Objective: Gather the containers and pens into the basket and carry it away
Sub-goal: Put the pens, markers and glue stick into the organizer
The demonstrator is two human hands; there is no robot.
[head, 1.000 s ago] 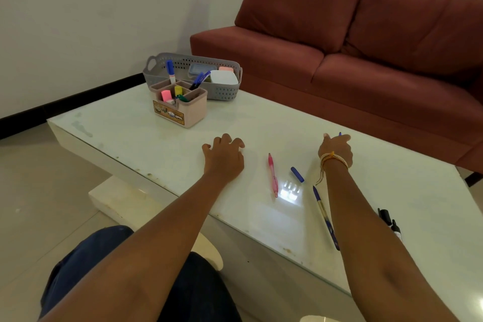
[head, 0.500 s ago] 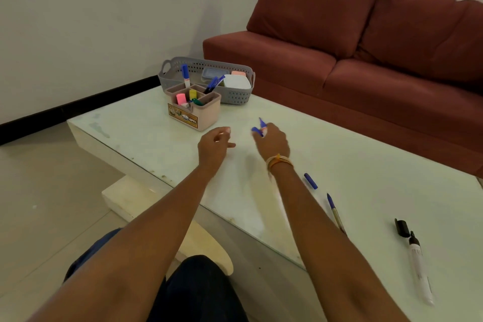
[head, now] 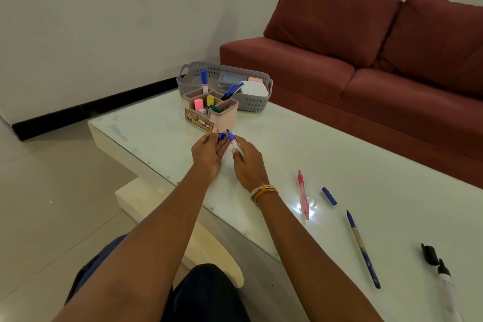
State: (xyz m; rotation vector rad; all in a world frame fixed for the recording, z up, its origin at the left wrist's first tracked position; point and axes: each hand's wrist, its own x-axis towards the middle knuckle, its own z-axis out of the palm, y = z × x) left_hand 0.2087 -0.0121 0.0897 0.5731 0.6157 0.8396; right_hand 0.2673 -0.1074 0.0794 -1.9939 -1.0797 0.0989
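Two hands meet mid-table: left hand (head: 209, 150) pinches a blue cap (head: 222, 136), right hand (head: 247, 162) grips an uncapped marker (head: 233, 141). Behind, the basket (head: 252, 104) holds some containers; the pink organizer (head: 224, 116) stands outside. Rightward lie three pens, pink pen (head: 303, 195), blue pen (head: 363, 249), black marker (head: 444, 280), plus one loose cap (head: 329, 196).
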